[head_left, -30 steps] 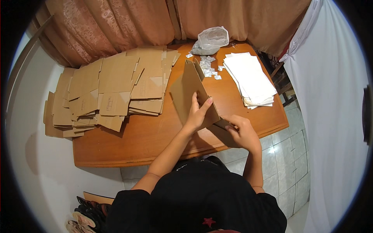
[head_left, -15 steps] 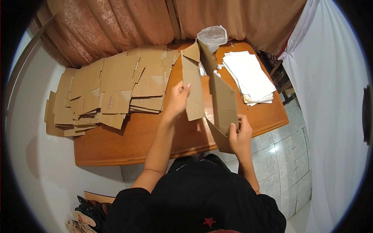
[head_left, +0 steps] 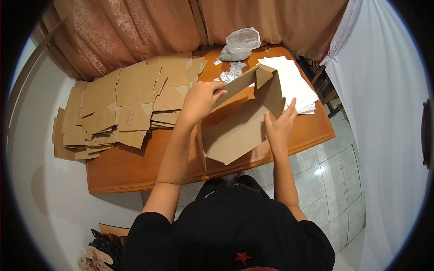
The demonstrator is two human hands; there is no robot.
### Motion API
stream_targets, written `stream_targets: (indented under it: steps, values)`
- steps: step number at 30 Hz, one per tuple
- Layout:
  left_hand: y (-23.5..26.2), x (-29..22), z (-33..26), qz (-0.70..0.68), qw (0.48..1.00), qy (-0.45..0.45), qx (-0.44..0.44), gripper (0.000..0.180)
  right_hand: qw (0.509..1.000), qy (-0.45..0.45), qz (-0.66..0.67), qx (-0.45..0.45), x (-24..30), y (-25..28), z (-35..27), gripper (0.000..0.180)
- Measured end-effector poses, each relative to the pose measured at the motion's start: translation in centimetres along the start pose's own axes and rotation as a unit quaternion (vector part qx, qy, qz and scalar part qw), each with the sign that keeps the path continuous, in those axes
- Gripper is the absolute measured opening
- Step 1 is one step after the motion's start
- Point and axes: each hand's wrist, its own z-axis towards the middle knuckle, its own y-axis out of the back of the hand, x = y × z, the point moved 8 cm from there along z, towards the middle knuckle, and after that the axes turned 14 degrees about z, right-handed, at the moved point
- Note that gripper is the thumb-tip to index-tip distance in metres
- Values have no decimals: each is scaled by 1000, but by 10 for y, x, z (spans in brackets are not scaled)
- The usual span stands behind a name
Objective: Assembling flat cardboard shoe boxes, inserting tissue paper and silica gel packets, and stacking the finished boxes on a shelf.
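Observation:
A brown cardboard box (head_left: 235, 131), opened out with its flaps loose, is held tilted above the front of the wooden table. My left hand (head_left: 200, 100) is closed, pinching the box's upper left edge. By the box's right side is my right hand (head_left: 280, 125), its fingers spread and thumb apart; whether the thumb touches the cardboard is hard to see. A folded corner flap (head_left: 266, 74) sticks up at the far end of the box.
Overlapping flattened cardboard boxes (head_left: 135, 90) cover the table's left side. White paper sheets (head_left: 296, 86) are stacked at the right. Small white packets (head_left: 233, 72) lie behind the box near a clear plastic bag (head_left: 242, 44). The wooden table (head_left: 131, 171) has a rounded front edge.
The box has been turned and opened wider, its inside now facing up toward me. My right hand has loosened its grip and moved up; my left hand has moved slightly up and left.

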Motion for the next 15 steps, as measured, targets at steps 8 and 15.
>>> stream_targets:
  steps: [8,15]
  values:
    - [20,24,12,40,998,-16,-38,18,983,-43,177,3,-59,11,15,30]
    - [-13,27,27,106,988,-86,-74,15,957,-162,181,156,-123,-11,7,18]
